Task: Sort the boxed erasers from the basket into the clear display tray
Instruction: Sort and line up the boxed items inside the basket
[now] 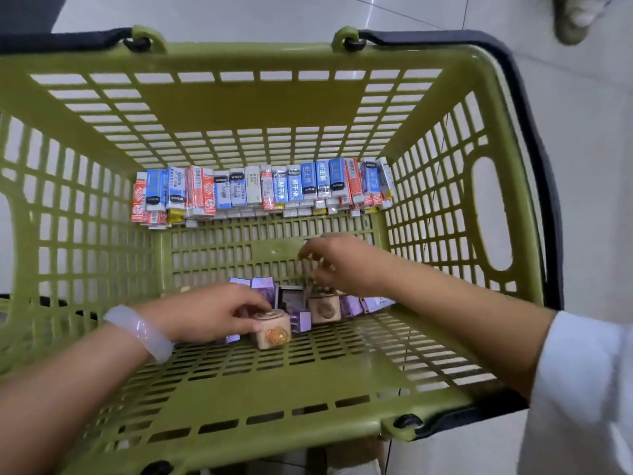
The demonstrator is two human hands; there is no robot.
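Both my hands are inside a green plastic basket [102, 186]. My left hand [205, 311], with a pale bangle on the wrist, grips a small tan box with an orange sticker [272, 329] on the basket floor. My right hand [337, 265] hovers blurred above a second tan box [325, 308], fingers curled down; whether it holds anything is unclear. Purple boxed erasers [263, 286] lie scattered around the two tan boxes. A long row of blue, red and white boxed erasers [260, 188] leans against the far wall. No clear display tray is in view.
The basket has black handles [534, 138] folded down along its rim and stands on a pale tiled floor [589, 166]. A blurred shape [575, 18] shows at the top right corner. The basket floor nearest me [274, 382] is bare green grid.
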